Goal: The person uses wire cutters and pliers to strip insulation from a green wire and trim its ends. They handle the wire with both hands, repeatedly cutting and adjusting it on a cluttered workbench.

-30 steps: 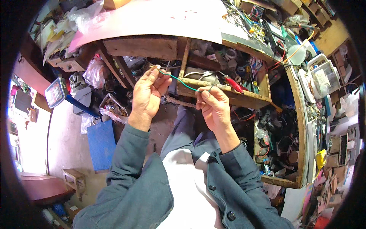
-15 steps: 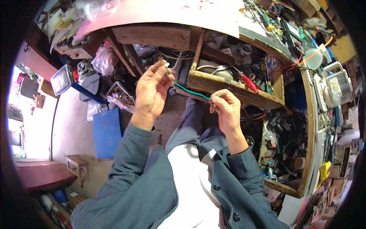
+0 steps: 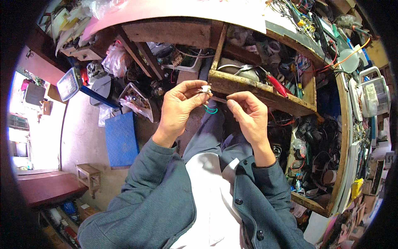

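Note:
In front of my body, my left hand (image 3: 182, 106) pinches a small white piece (image 3: 205, 89) between thumb and fingers. A thin green wire (image 3: 210, 111) hangs below it in a loose curl. My right hand (image 3: 244, 112) is just right of the wire, thumb and forefinger brought together at their tips; what is between them is too small to make out. Behind both hands is an open wooden drawer (image 3: 253, 87) with a red-handled tool (image 3: 277, 86), cables and small parts.
A pink-topped bench (image 3: 174, 12) runs along the back. Cluttered wooden shelving (image 3: 344, 157) stands at my right. At my left are a device with keypad (image 3: 68, 85), a plastic bin (image 3: 137, 101), a blue board (image 3: 122, 139) and a wooden stool (image 3: 87, 178).
My left hand has moved down and toward the right, closer to my right hand. The green wire, earlier stretched between both hands, now curls below my left hand.

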Tool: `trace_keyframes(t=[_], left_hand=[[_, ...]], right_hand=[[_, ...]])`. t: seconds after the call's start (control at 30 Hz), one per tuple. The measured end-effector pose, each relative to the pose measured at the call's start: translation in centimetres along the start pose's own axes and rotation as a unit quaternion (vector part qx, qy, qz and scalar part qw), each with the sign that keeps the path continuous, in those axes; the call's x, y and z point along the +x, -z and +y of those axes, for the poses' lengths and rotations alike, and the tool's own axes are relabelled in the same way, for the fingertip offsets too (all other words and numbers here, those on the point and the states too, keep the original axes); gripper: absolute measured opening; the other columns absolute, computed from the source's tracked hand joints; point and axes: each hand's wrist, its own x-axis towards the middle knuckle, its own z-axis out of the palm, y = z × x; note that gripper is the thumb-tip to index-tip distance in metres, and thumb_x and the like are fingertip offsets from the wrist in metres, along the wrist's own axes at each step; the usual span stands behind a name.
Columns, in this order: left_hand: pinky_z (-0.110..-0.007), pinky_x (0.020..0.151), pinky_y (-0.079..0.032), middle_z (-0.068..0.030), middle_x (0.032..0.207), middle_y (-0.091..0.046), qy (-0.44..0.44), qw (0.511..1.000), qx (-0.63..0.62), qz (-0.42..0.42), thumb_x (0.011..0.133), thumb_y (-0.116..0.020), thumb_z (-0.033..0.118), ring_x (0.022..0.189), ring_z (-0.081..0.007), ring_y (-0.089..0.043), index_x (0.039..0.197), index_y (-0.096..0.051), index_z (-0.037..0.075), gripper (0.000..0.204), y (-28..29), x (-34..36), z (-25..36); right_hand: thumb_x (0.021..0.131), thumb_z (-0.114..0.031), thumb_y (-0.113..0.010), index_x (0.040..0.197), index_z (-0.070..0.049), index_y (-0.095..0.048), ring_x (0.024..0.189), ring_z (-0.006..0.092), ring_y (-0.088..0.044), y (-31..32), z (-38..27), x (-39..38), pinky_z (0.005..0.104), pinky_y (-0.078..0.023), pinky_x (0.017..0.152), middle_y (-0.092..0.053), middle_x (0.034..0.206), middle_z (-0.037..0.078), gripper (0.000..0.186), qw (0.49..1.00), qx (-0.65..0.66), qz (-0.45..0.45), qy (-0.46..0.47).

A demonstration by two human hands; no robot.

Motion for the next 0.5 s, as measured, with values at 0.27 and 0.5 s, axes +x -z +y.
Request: trace_keyframes(t=[0.27, 0.5], left_hand=[[-0.027, 0.085, -0.058, -0.0073, 0.103, -0.073, -0.015, 0.996, 0.091, -0.007, 0.088, -0.072, -0.003, 0.093, -0.0130, -0.069, 0.116, -0.068, -0.001, 0.028, -0.5, -0.7, -0.6], [-0.026, 0.082, -0.057, -0.0063, 0.100, -0.073, 0.023, 0.997, 0.078, -0.002, 0.088, -0.074, 0.000, 0.090, -0.0117, -0.068, 0.116, -0.069, -0.002, 0.028, -0.9, -1.2, -0.5]], right_hand=[[0.091, -0.005, -0.074, 0.111, 0.001, -0.067, 0.076, 0.0045, -0.062, -2.3, -0.1, 0.4, 0.0201, -0.051, 0.067, -0.070, 0.091, 0.001, 0.022, 0.997, 0.042, 0.014, 0.064], [0.095, -0.008, -0.070, 0.105, 0.000, -0.070, 0.071, 0.0050, -0.060, -2.0, 0.7, 0.4, 0.0201, -0.049, 0.064, -0.069, 0.085, -0.001, 0.013, 0.998, 0.063, 0.017, -0.014]])
